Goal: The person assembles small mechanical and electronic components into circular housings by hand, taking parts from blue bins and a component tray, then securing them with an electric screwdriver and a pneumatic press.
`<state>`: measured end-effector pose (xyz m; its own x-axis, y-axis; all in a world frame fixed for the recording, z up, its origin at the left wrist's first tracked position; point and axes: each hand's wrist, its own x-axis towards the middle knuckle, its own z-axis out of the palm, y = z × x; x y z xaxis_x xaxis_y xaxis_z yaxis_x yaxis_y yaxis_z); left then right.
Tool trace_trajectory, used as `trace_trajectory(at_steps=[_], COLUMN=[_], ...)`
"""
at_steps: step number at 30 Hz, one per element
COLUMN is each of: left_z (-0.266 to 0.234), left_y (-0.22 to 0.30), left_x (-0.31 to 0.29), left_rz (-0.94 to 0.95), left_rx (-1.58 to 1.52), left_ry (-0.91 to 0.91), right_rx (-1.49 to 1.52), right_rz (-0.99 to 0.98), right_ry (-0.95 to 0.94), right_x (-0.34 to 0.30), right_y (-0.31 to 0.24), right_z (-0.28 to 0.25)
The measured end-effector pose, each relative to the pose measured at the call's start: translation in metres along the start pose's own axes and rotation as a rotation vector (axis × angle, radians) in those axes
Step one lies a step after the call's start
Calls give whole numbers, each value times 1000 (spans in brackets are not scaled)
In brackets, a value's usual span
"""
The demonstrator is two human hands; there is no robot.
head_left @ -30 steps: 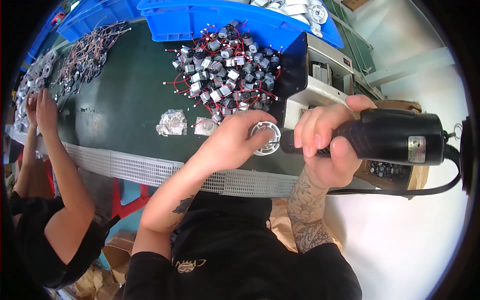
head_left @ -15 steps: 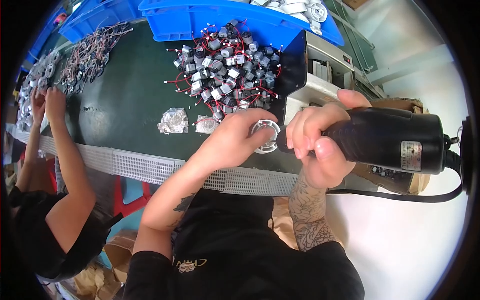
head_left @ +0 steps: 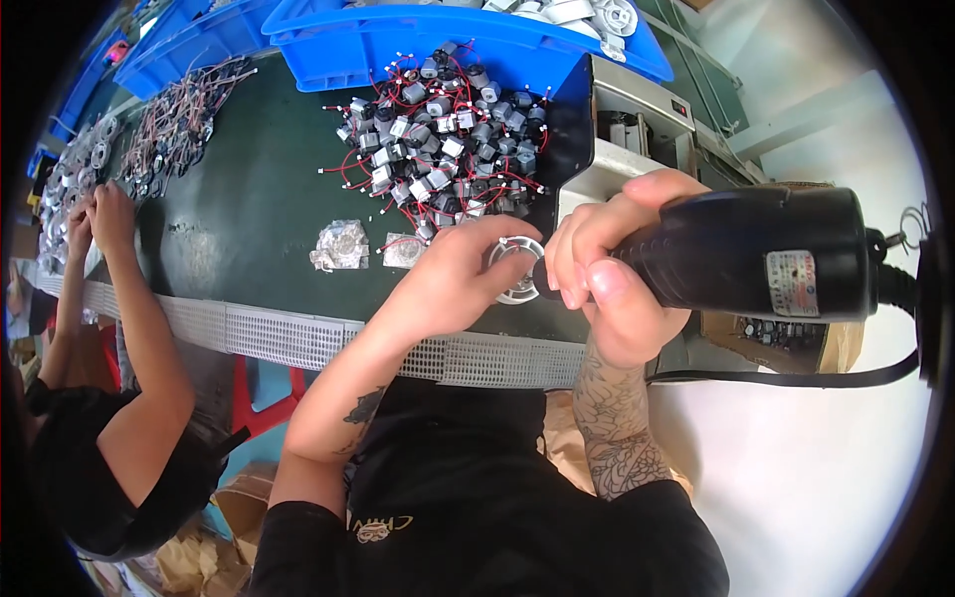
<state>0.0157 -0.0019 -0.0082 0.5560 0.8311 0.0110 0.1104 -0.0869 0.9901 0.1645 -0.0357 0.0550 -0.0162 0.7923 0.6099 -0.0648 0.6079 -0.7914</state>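
My left hand (head_left: 460, 274) is closed on a round white plastic housing (head_left: 524, 289) at the table's near edge, thumb and fingers gripping its rim. A black electric screwdriver (head_left: 761, 254) lies sideways in my right hand (head_left: 617, 264), my fingers wrapped round its front grip. The tool's tip points left at the housing; whether it touches a screw is hidden behind my fingers. Beyond my left hand is a big pile of small grey motors (head_left: 443, 139) with red wires. Two small clear bags (head_left: 340, 245) lie left of my left hand.
Blue bins (head_left: 328, 50) line the far side, one holding white plastic parts (head_left: 587, 15). A metal machine (head_left: 642, 109) stands at right, a cardboard box (head_left: 776, 338) below it. A co-worker's hands (head_left: 104, 214) handle parts at far left. The screwdriver's cable (head_left: 786, 390) loops at right.
My right hand and the screwdriver have shifted slightly left and up, keeping close to the housing. My left hand still holds the housing, a little further left.
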Motion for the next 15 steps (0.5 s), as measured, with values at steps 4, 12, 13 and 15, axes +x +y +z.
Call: trace_trajectory(at_steps=[4, 12, 13, 15], left_z=[0, 1, 1, -9], left_y=[-4, 14, 13, 18], left_x=[1, -22, -27, -33], left_rz=[25, 406, 444, 421], left_rx=[-19, 573, 603, 542], left_ry=[9, 188, 178, 230], right_rx=[44, 421, 401, 352], right_rz=[20, -120, -122, -101], right_ry=[21, 178, 181, 204], right_x=[1, 2, 0, -4], right_y=[1, -19, -21, -21], right_z=[2, -28, -34, -43])
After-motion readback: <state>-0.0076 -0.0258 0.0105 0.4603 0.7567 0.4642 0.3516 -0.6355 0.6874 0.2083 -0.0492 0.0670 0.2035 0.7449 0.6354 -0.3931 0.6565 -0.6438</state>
